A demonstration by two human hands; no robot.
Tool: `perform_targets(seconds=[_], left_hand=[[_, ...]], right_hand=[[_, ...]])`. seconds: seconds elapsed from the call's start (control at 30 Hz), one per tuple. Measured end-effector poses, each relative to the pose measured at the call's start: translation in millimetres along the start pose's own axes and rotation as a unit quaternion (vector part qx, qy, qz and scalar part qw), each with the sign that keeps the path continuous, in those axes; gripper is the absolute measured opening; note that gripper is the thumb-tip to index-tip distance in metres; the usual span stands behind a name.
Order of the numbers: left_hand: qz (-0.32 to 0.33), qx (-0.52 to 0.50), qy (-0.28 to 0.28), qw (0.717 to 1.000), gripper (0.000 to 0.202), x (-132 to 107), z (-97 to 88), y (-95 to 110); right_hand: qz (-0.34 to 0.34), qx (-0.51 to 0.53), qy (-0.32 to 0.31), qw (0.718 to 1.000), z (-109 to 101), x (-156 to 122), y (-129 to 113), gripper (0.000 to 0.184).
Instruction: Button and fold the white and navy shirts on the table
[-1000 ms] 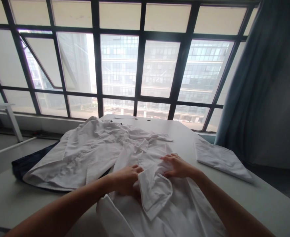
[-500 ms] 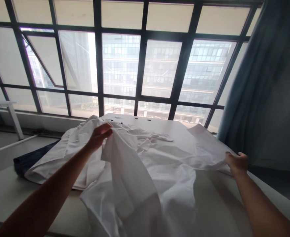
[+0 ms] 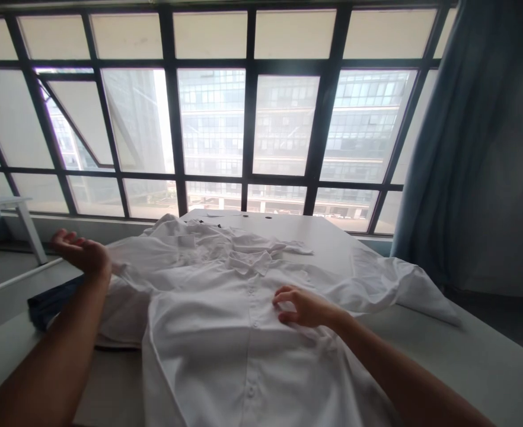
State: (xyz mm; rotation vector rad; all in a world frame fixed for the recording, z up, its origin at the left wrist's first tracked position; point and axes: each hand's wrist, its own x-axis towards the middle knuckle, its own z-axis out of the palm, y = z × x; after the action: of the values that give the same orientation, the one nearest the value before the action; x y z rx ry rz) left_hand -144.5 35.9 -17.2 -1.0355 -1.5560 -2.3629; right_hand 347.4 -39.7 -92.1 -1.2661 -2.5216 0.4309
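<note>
A white button-front shirt [image 3: 248,350] lies spread on the white table [image 3: 448,344], collar [image 3: 248,261] towards the far side and its sleeve trailing out to the right. It overlaps another crumpled white garment [image 3: 185,249] beneath and beyond it. My right hand [image 3: 303,307] rests on the shirt front just below the collar, fingers curled and holding nothing. Out past the shirt's left edge, my left hand [image 3: 83,252] hangs open in the air, touching nothing I can see.
Dark navy cloth [image 3: 52,302] pokes out at the table's left edge. Small black bits [image 3: 244,216] lie at the table's far end. Behind it are a dark-framed window [image 3: 212,124] and a blue curtain [image 3: 461,148]; a small white table [image 3: 3,204] stands at the far left.
The shirt has dropped from the lifted, billowing state and now lies flat. Both hands have let go; my left hand moved outward to the left, and my right hand moved inward onto the shirt.
</note>
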Motion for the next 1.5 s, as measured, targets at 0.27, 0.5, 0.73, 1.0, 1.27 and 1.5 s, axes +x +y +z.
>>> perform_targets(seconds=[0.27,0.5,0.73,1.0,1.27,1.5], left_hand=[[0.306,0.029,-0.527,0.792,0.014,-123,48.0,40],[0.397,0.052,-0.751,0.525,0.047,-241,33.8,49],[0.439,0.051,-0.742,0.504,0.053,-273,11.2,74],[0.437,0.050,-0.735,0.517,0.041,-266,22.2,86],[0.293,0.171,-0.744,0.575,0.036,-264,54.5,109],[0.224,0.095,-0.698,0.673,0.018,-283,55.4,80]], right_hand=[[0.025,0.021,-0.006,0.999,5,10,30,0.060],[0.148,-0.044,-0.058,0.986,-28,-3,69,0.074],[0.162,-0.070,0.016,0.984,-18,-6,23,0.035],[0.230,-0.165,0.060,0.957,19,22,-19,0.030],[0.165,0.035,0.129,0.977,22,22,-5,0.019],[0.084,0.251,0.142,0.954,33,21,-5,0.017]])
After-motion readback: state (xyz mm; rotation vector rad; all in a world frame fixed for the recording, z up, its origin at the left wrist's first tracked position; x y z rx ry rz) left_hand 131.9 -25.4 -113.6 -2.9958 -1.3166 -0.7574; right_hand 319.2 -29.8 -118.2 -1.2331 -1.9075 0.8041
